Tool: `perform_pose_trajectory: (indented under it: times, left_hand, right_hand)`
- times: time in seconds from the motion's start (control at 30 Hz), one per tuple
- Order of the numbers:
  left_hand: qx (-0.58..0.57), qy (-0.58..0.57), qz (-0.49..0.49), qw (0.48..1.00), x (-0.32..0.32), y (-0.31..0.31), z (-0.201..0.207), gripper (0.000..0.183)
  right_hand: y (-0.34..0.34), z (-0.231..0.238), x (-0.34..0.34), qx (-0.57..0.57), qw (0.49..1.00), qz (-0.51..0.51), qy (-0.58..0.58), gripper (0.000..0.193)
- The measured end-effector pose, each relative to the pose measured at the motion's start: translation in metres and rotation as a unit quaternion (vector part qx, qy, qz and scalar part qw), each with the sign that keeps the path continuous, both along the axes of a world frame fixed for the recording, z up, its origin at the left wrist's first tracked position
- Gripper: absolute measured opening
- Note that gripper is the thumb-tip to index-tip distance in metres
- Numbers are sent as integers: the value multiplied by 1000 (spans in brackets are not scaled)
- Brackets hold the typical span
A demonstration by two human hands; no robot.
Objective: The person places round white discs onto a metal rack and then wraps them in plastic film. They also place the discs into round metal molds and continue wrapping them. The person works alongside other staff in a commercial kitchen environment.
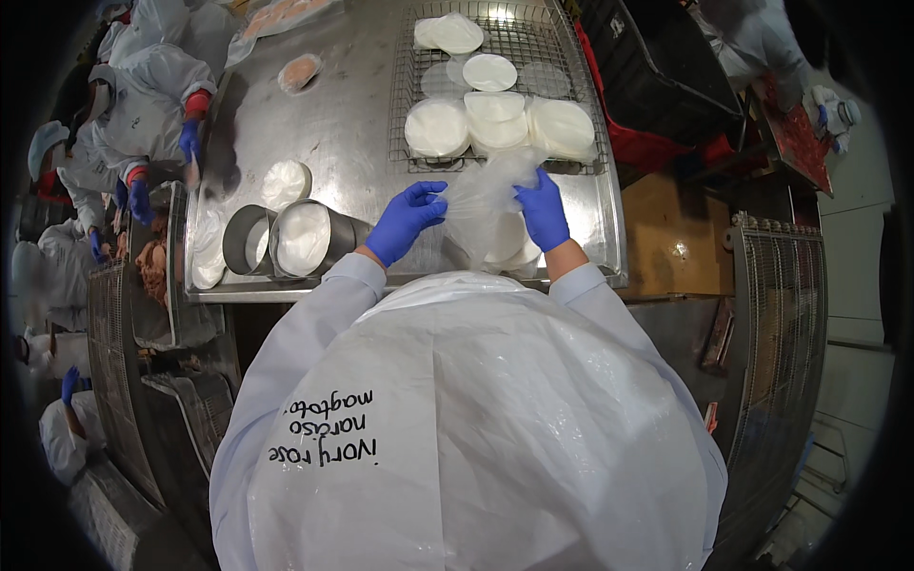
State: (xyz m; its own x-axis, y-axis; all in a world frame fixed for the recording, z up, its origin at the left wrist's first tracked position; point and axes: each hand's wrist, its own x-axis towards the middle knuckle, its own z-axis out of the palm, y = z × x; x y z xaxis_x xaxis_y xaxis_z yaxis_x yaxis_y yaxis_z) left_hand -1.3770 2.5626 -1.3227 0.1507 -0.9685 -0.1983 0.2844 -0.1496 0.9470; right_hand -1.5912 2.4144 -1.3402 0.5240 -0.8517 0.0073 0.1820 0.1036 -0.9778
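Between my two blue-gloved hands a crumpled clear plastic bag (pixel 479 198) is stretched above the near edge of the steel table. My left hand (pixel 407 223) pinches its left side, while my right hand (pixel 544 213) grips the upper right part. Under and behind the plastic lie round white sheets (pixel 512 249), partly hidden by it. Just beyond my hands, a wire basket (pixel 398 124) carries several stacks of round white sheets (pixel 438 127). To the left of my left hand, two round metal containers (pixel 347 234) lie tipped toward me with white round sheets inside.
More white rounds (pixel 286 184) lie by the containers on the steel table (pixel 352 105). Farther back is a pink patty (pixel 300 72) on a clear sheet. A black crate (pixel 657 67) stands right of the basket. Co-workers in white coats (pixel 157 81) work along the left.
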Motion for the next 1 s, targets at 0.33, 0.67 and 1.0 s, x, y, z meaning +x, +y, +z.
perform_pose_trajectory:
  times: [0.33,0.67,1.0]
  left_hand:
    - [50,-200,14,978,21,-1,-11,20]
    - [9,-415,70,907,46,-2,-34,22]
    - [-56,-710,121,691,48,-14,-17,38]
  right_hand:
    - [-24,-9,-24,52,991,-15,-122,28]
    - [-39,-12,-34,41,996,-57,-51,32]
    - [-54,-37,-47,-85,984,-51,151,39]
